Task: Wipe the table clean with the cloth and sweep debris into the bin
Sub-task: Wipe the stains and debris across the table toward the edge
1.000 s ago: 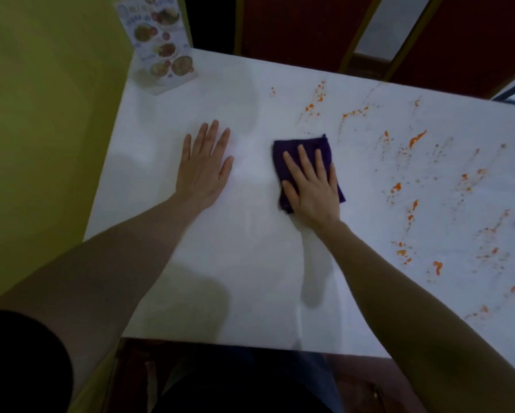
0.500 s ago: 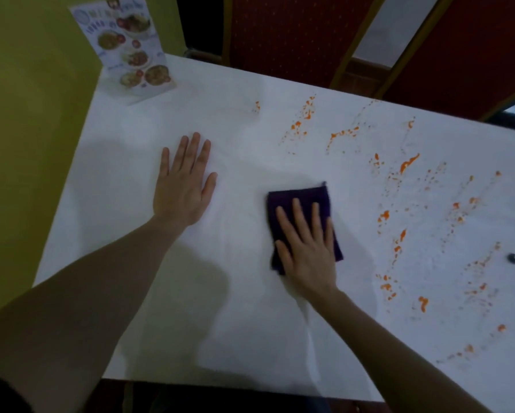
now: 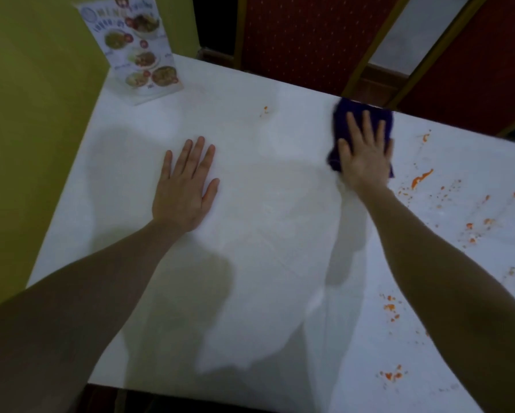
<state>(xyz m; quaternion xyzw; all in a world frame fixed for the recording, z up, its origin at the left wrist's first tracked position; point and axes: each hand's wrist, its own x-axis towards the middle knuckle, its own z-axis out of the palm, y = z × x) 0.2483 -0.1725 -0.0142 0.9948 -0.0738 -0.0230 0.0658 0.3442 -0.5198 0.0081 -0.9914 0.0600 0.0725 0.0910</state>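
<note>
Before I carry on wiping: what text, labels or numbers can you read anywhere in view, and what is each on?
"MENU" (likely; blurred): heading at the top of the standing menu card at the table's far left corner.
Blue captions beside the card's dish photos: too blurred to read.
No other text visible.

Right hand (image 3: 365,156) flat on a purple cloth (image 3: 344,120) up at the far edge of the white table (image 3: 265,234). Left hand (image 3: 186,186) lies palm-down, fingers straight. Orange splatters (image 3: 420,180) all over the right side, menu stand (image 3: 137,49) in the far left corner.
</note>
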